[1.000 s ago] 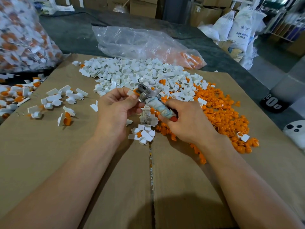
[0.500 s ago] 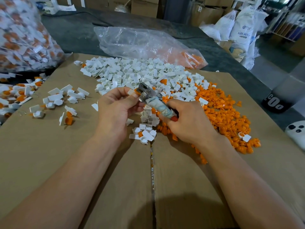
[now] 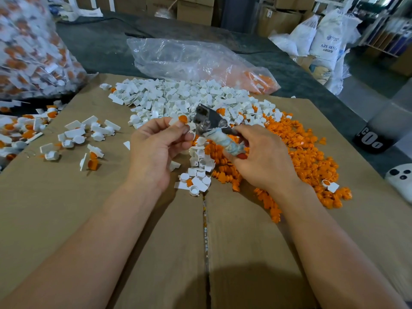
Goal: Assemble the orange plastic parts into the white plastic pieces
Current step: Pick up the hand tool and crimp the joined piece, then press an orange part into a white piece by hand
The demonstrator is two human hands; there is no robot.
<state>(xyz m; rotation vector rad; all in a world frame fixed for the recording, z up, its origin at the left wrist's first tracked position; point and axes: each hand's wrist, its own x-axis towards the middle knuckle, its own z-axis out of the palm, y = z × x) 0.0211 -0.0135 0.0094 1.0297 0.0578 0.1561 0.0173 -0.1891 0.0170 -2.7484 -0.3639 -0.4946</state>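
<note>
My left hand (image 3: 156,148) pinches a small white piece with an orange part (image 3: 181,119) at its fingertips. My right hand (image 3: 260,159) grips the wrapped handle of a metal pressing tool (image 3: 209,121), whose head sits just right of that piece. A heap of white pieces (image 3: 185,99) lies behind the hands. Loose orange parts (image 3: 301,148) spread to the right. A few white pieces (image 3: 198,175) lie between my wrists.
Everything lies on a flat cardboard sheet (image 3: 66,208). Assembled pieces (image 3: 80,134) are scattered at left. A full plastic bag (image 3: 26,45) stands at far left, a nearly empty clear bag (image 3: 189,59) behind the heap. A white device (image 3: 401,179) sits at the right edge.
My left hand has drawn its piece slightly left, away from the tool head. The tool has tilted and my right fingers have loosened a little on the handle.
</note>
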